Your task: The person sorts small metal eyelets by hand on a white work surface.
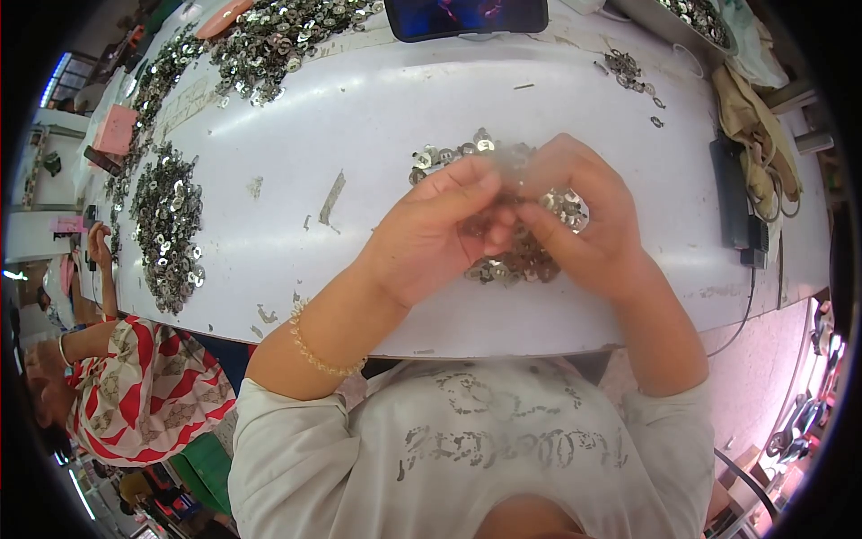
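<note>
A pile of small, round, shiny metal pieces (440, 159) lies on the white table in front of me. Both hands are raised over it and meet near its middle. The fingers of my left hand (429, 223) are curled, with the thumb close to the fingertips. My right hand (593, 216) is bent inward, its thumb and fingers closed in a pinch beside the left fingertips. A hazy blur covers the spot where they meet, so what they hold there cannot be made out.
More metal pieces lie in a heap (168, 229) at the left and a larger heap (278, 45) at the far left. A phone (467, 18) stands at the back. A black power strip (729, 193) and tan cloth (759, 126) are at right. Another person (148, 386) sits at left.
</note>
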The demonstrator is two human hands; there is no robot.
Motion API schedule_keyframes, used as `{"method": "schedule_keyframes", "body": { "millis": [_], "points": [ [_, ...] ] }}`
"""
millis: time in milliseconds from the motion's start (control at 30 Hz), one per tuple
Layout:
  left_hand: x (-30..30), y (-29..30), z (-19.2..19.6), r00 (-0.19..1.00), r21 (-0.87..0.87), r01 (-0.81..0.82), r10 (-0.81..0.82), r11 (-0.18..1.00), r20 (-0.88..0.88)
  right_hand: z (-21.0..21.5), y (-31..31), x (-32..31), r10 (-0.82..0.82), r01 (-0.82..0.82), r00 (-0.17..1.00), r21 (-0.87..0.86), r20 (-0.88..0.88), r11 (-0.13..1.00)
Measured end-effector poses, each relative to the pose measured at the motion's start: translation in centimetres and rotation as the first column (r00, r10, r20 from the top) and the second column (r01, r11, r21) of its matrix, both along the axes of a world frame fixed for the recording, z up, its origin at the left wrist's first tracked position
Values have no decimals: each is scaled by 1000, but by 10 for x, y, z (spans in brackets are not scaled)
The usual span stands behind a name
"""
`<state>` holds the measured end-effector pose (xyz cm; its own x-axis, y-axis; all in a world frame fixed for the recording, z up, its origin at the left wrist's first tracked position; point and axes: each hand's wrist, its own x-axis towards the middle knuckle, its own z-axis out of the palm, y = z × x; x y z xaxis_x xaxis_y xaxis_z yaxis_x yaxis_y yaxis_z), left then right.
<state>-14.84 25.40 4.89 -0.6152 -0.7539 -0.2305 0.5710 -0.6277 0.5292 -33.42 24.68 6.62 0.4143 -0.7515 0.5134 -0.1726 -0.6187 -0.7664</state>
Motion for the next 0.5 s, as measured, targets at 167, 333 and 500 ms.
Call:
{"method": "schedule_keyframes", "body": {
  "millis": [167,333,500],
  "points": [
    [-2,1,2,997,-19,-21,23,1000,79,1,1,0,12,-12,1000,42,10,999],
    [1,0,-1,996,-90,14,-6,996,84,0,0,-4,83,-98,993,206,80,974],
    [2,0,-3,997,-109,42,-34,993,69,-3,-1,-6,89,-160,976,377,200,912]
  ]
}}
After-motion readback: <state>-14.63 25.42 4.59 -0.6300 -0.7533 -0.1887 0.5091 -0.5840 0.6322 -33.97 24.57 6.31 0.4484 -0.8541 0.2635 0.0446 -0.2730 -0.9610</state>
